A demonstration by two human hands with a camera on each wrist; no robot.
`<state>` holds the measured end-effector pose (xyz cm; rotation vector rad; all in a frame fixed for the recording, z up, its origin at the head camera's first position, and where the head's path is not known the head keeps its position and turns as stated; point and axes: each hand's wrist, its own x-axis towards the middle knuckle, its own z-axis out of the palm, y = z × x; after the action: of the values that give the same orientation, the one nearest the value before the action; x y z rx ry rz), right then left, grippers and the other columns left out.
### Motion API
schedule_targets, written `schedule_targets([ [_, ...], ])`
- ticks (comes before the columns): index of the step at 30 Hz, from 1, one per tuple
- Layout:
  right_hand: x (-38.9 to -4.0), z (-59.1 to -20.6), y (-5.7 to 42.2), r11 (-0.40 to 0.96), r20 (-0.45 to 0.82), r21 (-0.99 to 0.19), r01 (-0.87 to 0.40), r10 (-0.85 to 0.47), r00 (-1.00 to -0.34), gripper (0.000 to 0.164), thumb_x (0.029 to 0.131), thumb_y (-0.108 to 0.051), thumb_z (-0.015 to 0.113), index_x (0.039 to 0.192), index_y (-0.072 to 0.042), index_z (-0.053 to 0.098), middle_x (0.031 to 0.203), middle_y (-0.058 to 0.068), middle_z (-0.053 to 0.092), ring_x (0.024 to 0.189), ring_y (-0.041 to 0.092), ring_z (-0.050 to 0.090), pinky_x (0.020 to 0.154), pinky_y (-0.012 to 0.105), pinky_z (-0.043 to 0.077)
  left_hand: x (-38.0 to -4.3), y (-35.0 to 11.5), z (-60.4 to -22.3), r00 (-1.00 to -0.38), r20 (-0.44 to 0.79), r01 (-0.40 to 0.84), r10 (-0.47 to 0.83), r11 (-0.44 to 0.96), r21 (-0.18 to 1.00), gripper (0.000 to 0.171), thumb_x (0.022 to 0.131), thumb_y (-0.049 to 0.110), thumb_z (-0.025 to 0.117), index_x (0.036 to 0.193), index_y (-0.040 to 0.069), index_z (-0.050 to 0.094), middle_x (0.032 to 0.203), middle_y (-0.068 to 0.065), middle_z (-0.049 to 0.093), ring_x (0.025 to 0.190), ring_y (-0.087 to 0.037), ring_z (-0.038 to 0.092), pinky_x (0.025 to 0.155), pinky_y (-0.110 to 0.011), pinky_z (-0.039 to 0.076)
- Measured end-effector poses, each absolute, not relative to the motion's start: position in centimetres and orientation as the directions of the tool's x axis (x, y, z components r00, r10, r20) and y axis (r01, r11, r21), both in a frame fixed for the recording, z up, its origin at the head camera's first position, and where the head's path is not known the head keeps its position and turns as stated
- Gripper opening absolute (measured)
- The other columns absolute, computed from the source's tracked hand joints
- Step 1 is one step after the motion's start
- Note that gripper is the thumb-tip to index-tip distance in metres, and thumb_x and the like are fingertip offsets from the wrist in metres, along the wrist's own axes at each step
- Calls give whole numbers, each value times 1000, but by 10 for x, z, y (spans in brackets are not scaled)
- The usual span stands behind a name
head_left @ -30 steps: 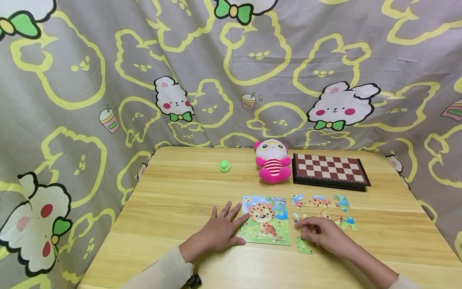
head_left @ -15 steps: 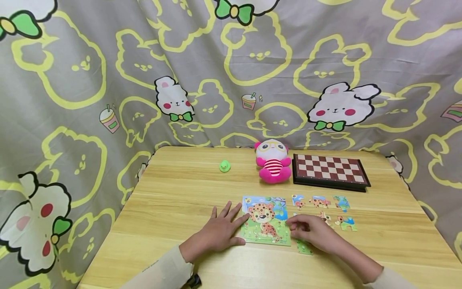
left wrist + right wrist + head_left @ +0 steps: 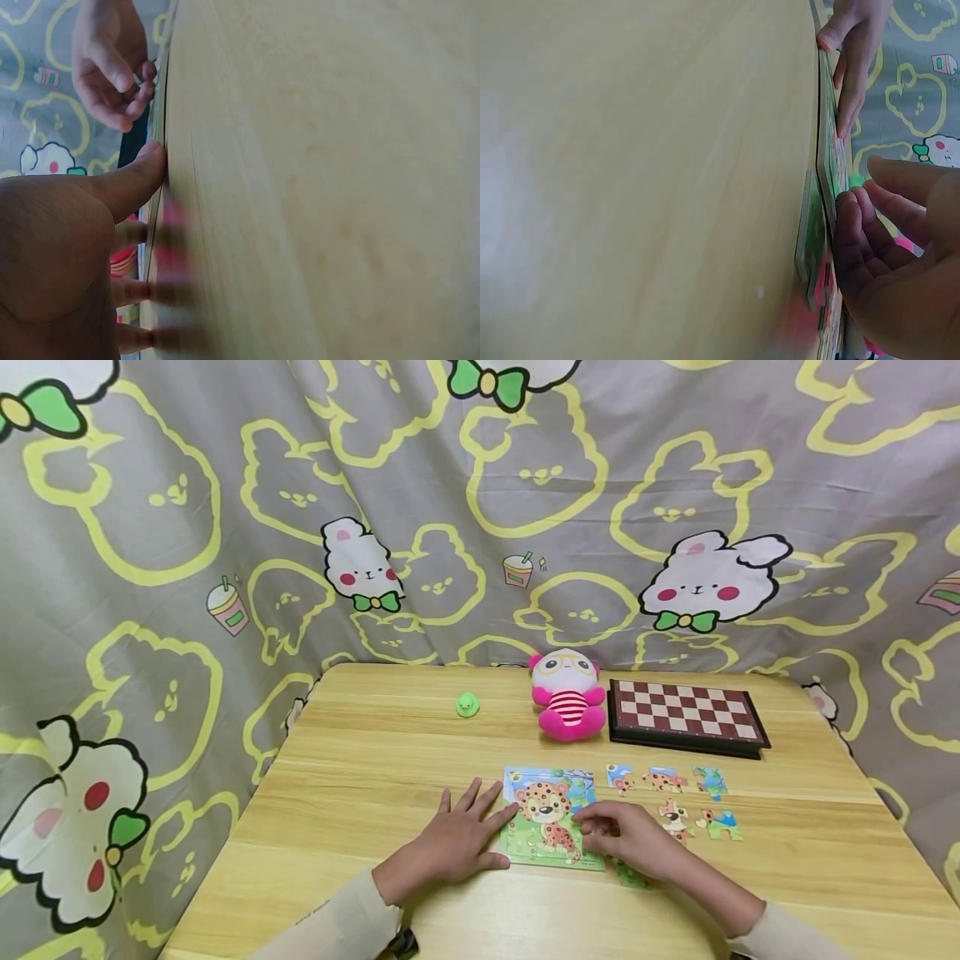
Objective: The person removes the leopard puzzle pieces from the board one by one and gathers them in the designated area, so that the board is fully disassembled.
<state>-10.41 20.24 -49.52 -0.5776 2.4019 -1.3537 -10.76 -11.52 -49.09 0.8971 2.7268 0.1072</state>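
Note:
My left hand (image 3: pixel 457 843) lies palm down with spread fingers at the left edge of a square leopard jigsaw puzzle (image 3: pixel 547 797); its fingertips touch the board. My right hand (image 3: pixel 626 839), fingers bent, is over the puzzle's right side. No piece shows between its thumb and fingers in the right wrist view, where the fingertips (image 3: pixel 844 199) are close beside the board. Beneath that hand, partly covered, lies a green puzzle piece (image 3: pixel 632 875). More loose pieces sit to its right, among them a leopard-spotted piece (image 3: pixel 665 778) and a blue-green piece (image 3: pixel 709 782).
Behind the puzzle sits a pink and white plush toy (image 3: pixel 567 697), with a folded chessboard (image 3: pixel 686 714) to its right. A small green duck (image 3: pixel 467 705) stands farther left. Patterned curtains (image 3: pixel 420 485) hang round the wooden table (image 3: pixel 360 760).
My right hand has moved left, from the loose pieces to over the puzzle's right side. It now covers the left piece of the middle row. My left hand stays in place.

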Motion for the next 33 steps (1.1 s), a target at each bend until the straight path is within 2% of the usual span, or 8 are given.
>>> schedule_targets([
  [5, -105, -494, 192, 462, -80, -868, -182, -492, -867, 32, 93, -15, 76, 123, -4, 72, 101, 3, 69, 82, 11, 62, 64, 27, 57, -107, -116, -491, -772, -223, 574, 596, 803, 159, 81, 95, 71, 50, 165, 38, 24, 174, -6, 12, 158, -41, 12, 112, -77, 23],
  [10, -106, -496, 183, 463, -42, -858, -224, -497, -867, 27, 92, -15, 78, 117, -6, 74, 97, -1, 69, 84, 8, 62, 72, 24, 55, -108, -116, -493, -773, -211, 576, 598, 802, 158, 81, 95, 70, 51, 164, 37, 26, 173, -7, 14, 157, -42, 13, 112, -77, 24],
  [15, -108, -497, 176, 470, -38, -850, -238, -505, -862, 22, 92, -12, 78, 113, -9, 76, 96, -1, 70, 84, 8, 62, 74, 24, 54, -108, -115, -494, -776, -217, 572, 592, 806, 153, 81, 95, 72, 50, 164, 38, 26, 174, -5, 13, 158, -41, 12, 112, -77, 24],
  [25, -106, -495, 169, 565, -47, -778, -276, -490, -871, 39, 85, -22, 86, 121, -13, 73, 102, -3, 63, 74, 7, 52, 63, 25, 46, -109, -115, -493, -778, -224, 567, 587, 810, 151, 81, 95, 72, 50, 164, 39, 26, 174, -5, 12, 158, -40, 12, 113, -76, 24],
  [33, -105, -494, 163, 585, -24, -745, -321, -504, -863, 38, 84, -18, 87, 118, -12, 72, 101, -5, 63, 71, 6, 48, 60, 25, 44, -108, -116, -493, -775, -222, 571, 592, 806, 155, 80, 95, 72, 49, 164, 39, 25, 174, -5, 12, 158, -40, 12, 113, -76, 23],
])
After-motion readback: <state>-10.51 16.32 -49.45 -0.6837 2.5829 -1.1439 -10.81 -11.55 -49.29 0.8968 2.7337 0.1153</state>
